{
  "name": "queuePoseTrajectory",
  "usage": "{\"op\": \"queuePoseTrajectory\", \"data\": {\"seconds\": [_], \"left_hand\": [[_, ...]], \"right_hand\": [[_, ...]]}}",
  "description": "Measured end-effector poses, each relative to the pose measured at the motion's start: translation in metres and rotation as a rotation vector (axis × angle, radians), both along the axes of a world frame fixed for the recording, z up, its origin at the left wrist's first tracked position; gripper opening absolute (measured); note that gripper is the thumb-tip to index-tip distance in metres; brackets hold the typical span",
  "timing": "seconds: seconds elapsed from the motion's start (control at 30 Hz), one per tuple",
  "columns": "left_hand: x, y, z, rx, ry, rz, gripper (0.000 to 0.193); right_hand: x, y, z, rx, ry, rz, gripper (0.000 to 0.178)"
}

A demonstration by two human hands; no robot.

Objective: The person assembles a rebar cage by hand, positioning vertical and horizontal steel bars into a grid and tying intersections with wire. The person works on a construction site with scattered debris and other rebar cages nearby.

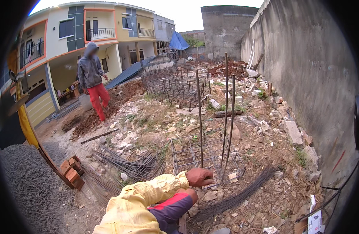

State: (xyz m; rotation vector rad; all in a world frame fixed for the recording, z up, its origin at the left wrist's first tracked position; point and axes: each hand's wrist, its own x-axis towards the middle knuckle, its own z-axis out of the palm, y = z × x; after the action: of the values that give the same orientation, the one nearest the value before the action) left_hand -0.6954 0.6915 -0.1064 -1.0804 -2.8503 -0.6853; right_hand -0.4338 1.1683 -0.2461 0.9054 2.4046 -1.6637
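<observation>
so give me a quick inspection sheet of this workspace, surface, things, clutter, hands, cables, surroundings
surface: uneven brown ground, strewn with rubble
job's things: flat cage of dark steel bars on the ground; three upright dark steel rods at it; long bundle of thin dark rods alongside
clutter: bent dark steel rods, orange-red bricks, grey gravel heap
hands: bare left hand by the cage's near side, grip unclear; right hand not in view
cables: nothing seen that is clearly a cable
surroundings: tall grey wall at right; person in grey hooded jacket and red trousers at left; two-storey houses behind
</observation>
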Motion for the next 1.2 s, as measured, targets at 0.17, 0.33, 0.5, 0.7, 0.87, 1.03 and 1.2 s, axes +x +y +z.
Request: {"op": "queuePoseTrajectory", "data": {"seconds": [0.17,0.33,0.5,0.7,0.87,1.03,1.2], "left_hand": [[0.018,-0.016,-0.031,-0.017,-0.158,0.039,0.047],[0.026,-0.084,-0.072,-0.027,-0.343,0.313,0.042],[0.061,-0.126,-0.111,-0.053,-0.356,0.278,0.044],[0.079,-0.12,-0.048,-0.104,-0.419,0.197,0.041],[0.077,-0.081,0.003,-0.144,-0.262,0.221,0.038],[0.075,-0.025,0.021,-0.13,0.022,-0.041,0.031],[0.074,-0.007,-0.022,-0.104,-0.013,-0.152,0.021]], "right_hand": [[0.018,0.023,0.0,0.016,-0.022,-0.106,0.043],[0.023,0.022,0.004,0.112,-0.095,-0.004,0.05],[0.019,0.007,0.027,0.274,-0.104,0.354,0.054],[0.032,0.037,-0.021,0.04,0.12,-0.009,0.026],[0.05,0.033,-0.034,0.13,0.094,0.055,0.029],[0.059,0.047,-0.055,0.528,0.254,0.066,0.031],[0.023,0.025,0.015,0.915,0.364,-0.07,0.024]]}}
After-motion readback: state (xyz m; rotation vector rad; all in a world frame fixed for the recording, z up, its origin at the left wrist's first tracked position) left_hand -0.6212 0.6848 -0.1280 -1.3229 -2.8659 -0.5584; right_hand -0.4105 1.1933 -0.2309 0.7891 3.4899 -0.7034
